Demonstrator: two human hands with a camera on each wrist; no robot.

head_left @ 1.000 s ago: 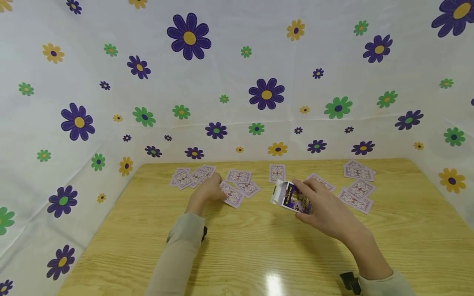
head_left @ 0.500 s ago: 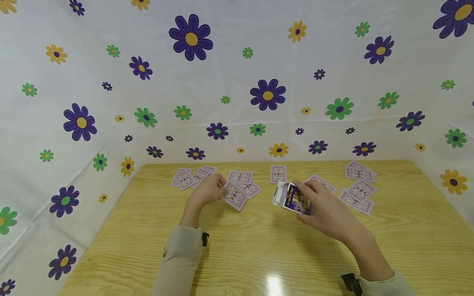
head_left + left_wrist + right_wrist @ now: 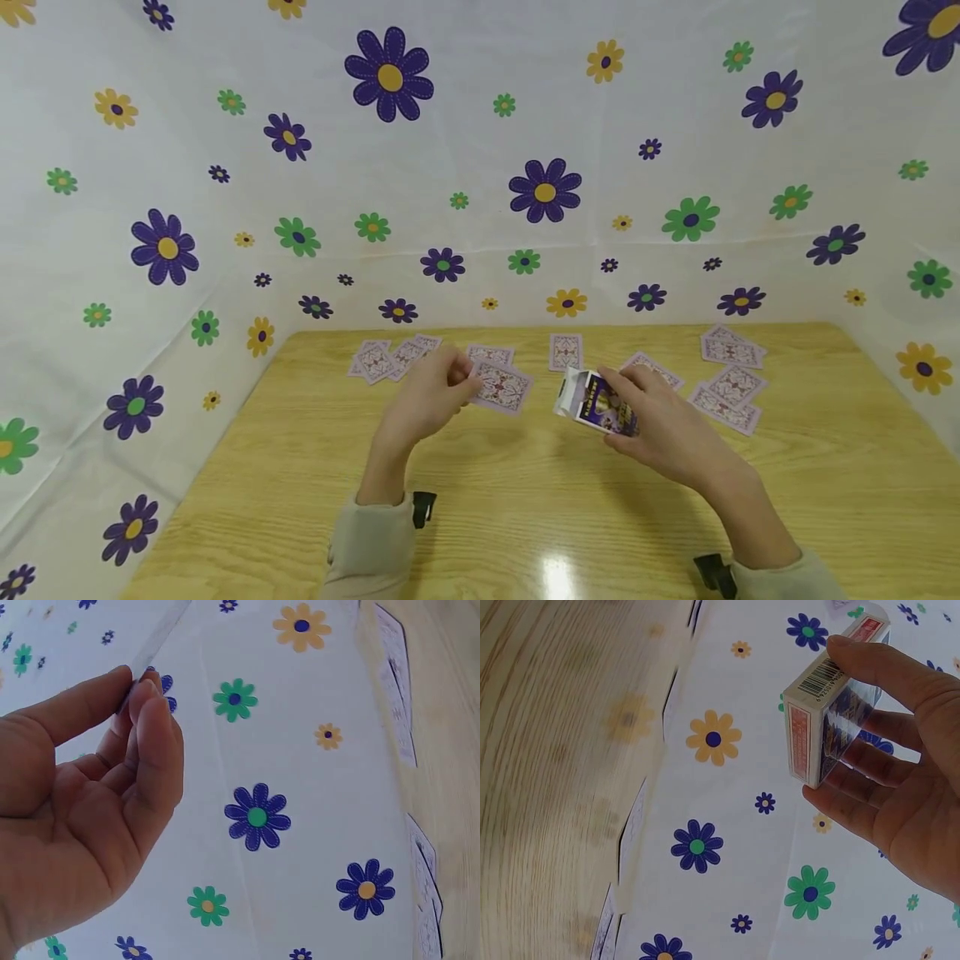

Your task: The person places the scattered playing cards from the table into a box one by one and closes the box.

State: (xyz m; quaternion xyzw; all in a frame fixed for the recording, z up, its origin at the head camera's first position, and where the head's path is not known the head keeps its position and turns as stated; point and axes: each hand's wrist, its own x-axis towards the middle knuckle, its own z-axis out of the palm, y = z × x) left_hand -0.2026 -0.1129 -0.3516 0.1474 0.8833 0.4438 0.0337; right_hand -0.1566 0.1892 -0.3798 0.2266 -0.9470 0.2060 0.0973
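Note:
My left hand (image 3: 467, 385) is raised a little above the wooden table (image 3: 525, 500) and pinches a face-down playing card (image 3: 504, 388) by its left edge. In the left wrist view the thumb and fingers (image 3: 146, 701) meet on that card, seen edge-on. My right hand (image 3: 637, 408) grips a purple card box (image 3: 596, 404), tilted, with its white flap open toward the left. The right wrist view shows the box (image 3: 832, 705) clamped between thumb and fingers. About a hand's width separates the card from the box.
Several face-down cards lie along the table's far side: a cluster at left (image 3: 386, 358), a single one in the middle (image 3: 564, 352), and more at right (image 3: 731, 375). Flowered white sheeting (image 3: 480, 167) walls the table at the back and both sides.
My left hand has picked a card off the table and lifted it up and to the right, toward the box. The right hand with the box has barely moved.

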